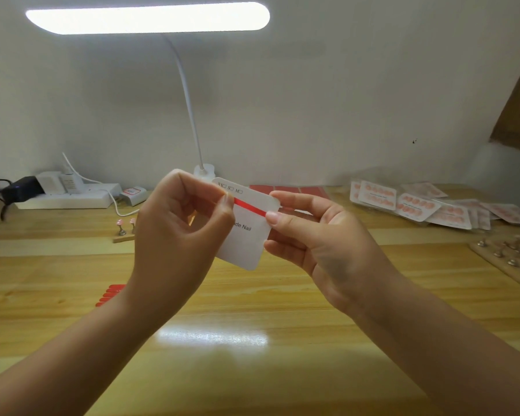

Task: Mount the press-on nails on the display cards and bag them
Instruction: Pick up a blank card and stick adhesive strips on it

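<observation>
I see a wooden desk point(252, 295) under a lit lamp point(147, 18); my left hand point(177, 232) and right hand point(315, 238) pinch a white display card point(246, 241) with a red strip point(249, 207); bagged nail cards point(418, 205) lie far right.

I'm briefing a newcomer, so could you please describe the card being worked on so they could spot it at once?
Start at the white desk lamp at the back of the wooden table. In front of its base, both hands hold a white display card in the air. Unlike the bagged cards of pink nails at the right, it is bare, crossed by one red strip.
</observation>
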### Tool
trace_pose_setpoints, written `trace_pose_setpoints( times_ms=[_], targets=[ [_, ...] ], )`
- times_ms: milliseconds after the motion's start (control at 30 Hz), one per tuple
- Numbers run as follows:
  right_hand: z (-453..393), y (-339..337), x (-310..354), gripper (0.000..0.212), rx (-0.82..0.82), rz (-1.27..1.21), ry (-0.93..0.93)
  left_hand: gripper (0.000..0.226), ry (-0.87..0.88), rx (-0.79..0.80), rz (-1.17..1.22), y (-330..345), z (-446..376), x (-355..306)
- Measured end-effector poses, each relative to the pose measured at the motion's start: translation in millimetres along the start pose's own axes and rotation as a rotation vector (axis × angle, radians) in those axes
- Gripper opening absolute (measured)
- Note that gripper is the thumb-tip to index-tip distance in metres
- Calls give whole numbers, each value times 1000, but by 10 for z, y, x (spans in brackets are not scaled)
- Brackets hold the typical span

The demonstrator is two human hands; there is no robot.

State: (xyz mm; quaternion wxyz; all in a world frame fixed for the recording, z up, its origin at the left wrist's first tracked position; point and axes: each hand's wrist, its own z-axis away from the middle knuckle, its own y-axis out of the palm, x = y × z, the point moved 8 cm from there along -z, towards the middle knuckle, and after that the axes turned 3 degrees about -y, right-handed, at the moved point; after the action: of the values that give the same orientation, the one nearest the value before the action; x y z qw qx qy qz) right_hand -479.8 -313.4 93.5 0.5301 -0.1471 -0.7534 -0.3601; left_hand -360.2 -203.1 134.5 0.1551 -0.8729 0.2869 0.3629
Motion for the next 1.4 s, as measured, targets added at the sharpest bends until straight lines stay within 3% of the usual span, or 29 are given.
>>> trace_pose_setpoints(
  times_ms=[367, 567, 933, 1400],
  targets=[
    [54, -17, 254, 22, -64, 240, -248, 6, 110, 17, -123, -51, -29, -60],
    [63, -20, 285, 23, -73, 274, -276, 11, 157, 26, -148, -47, -50, -60],
    [97, 28, 322, 22, -62, 327, -333, 13, -104, -23, -143, -113, -87, 106],
    [115, 51, 324, 23, -56, 381, -361, 14, -219, -1, -161, -143, -159, 212]
  ],
)
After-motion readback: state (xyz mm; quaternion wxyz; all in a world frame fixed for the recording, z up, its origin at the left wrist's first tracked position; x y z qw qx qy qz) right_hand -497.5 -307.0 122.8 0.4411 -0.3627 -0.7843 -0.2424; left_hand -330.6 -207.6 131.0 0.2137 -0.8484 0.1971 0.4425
